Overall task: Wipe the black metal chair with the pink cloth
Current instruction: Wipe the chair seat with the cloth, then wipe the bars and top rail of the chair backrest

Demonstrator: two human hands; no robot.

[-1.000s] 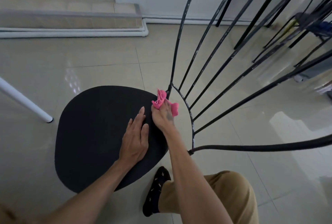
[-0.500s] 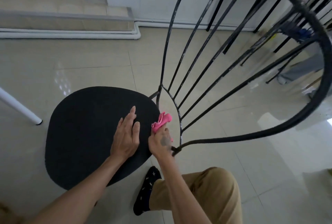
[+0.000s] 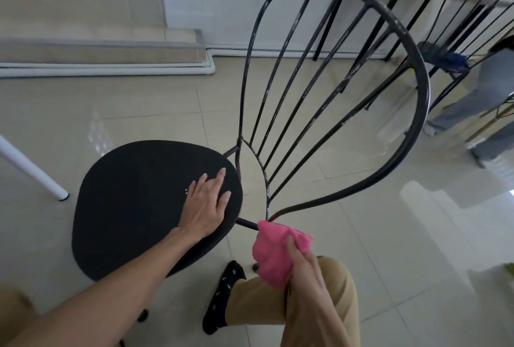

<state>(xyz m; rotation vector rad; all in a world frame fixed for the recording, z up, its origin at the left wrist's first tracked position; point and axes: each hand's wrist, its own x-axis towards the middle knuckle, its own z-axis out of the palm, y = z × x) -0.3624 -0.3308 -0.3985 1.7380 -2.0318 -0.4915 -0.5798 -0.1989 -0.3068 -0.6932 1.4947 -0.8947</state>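
The black metal chair with a round dark seat and a looped backrest of thin spokes point(image 3: 155, 207) stands on the glossy pale tiled floor point(image 3: 361, 235), filling the middle of the view. The bunched pink cloth point(image 3: 274, 252) is pressed against the lower end of the backrest frame, where it joins the short bar at the seat's rear edge. The right hand point(image 3: 303, 266) is closed around that cloth. The left hand point(image 3: 207, 207) lies flat on the seat, fingers spread and holding nothing. Below, a tan trouser leg point(image 3: 319, 305) and a black star-patterned sock point(image 3: 222, 294) show.
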